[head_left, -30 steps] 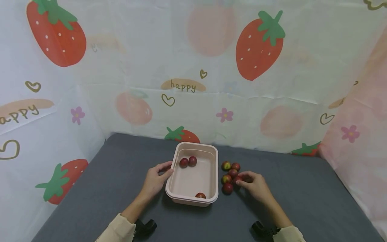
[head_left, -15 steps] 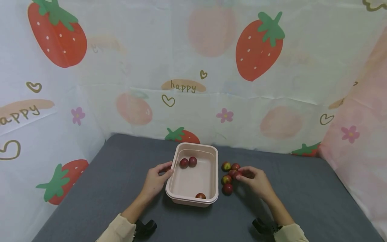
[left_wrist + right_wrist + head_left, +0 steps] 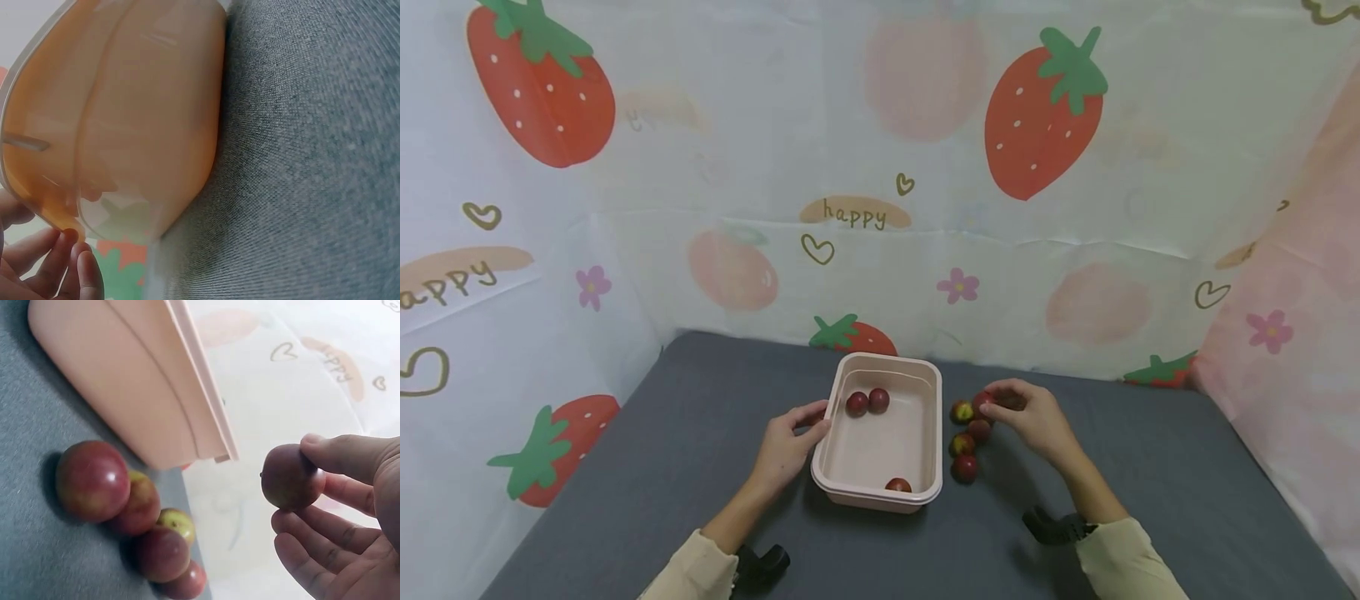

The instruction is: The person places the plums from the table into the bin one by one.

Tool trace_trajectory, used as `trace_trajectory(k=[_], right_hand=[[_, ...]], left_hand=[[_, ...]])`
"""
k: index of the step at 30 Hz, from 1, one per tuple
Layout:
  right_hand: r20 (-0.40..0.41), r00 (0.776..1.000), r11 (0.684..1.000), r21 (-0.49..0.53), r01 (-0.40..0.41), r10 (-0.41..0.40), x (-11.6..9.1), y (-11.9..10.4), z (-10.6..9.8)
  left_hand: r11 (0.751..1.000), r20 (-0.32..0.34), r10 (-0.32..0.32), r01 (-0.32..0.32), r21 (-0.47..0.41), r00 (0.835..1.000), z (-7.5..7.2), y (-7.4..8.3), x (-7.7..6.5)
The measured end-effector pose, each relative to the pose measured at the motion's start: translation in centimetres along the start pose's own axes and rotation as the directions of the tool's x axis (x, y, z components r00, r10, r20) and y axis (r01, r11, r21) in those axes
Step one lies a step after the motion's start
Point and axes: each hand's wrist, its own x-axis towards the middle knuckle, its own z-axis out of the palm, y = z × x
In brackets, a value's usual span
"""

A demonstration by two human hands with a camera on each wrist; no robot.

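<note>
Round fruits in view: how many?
9: two fruits toward the far left in the box, one fruit at its near right, five fruits on the table beside it, one held fruit in the right hand. The box could hide more.

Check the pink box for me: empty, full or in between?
In between: the head view shows three fruits inside the pink box, with much of its bottom bare.

A dark-red fruit is held aloft near the upright pink box, three red fruits inside.
</note>
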Motion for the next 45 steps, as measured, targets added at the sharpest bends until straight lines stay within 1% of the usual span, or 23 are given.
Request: trace_trajectory(k=[5,8,16,24,34,40,45], right_hand=[[0.021,1.0,0.999,0.047,-0.007,0.006,0.8,-0.8,0.5],[0.028,1.0,0.996,0.086,-0.002,0.0,1.3,-1.2,1.0],[0.028,0.999,0.995,0.096,0.034,-0.036,2.8,-2.3,2.3],[0.026,0.996,0.99,0.114,0.087,-0.091,4.0,-3.3,3.9],[0.02,0.993,0.983,0.139,0.116,-0.12,5.0,-3.8,5.4],[0.016,0.99,0.98,0.143,0.136,-0.14,5.5,-3.5,6.0],[0.015,0.99,0.982,0.124,0.139,-0.142,5.9,-3.2,6.6]], left_hand=[[1.0,0.0,-0.008,0.008,0.002,1.0,0.0,0.1,0.1],[1.0,-0.005,0.0,0.0,0.006,1.0,0.0,0.1,0.1],[1.0,-0.005,0.014,-0.014,0.019,1.0,0.0,0.1,0.1],[0.999,-0.01,0.015,-0.015,0.029,1.0,0.1,0.1,0.0],[1.0,-0.005,0.01,-0.01,0.019,1.0,0.1,0.2,0.0],[1.0,-0.006,0.02,-0.02,0.021,1.0,0.1,0.0,-0.1],[1.0,-0.009,0.022,-0.022,0.017,1.0,0.1,-0.1,0.0]])
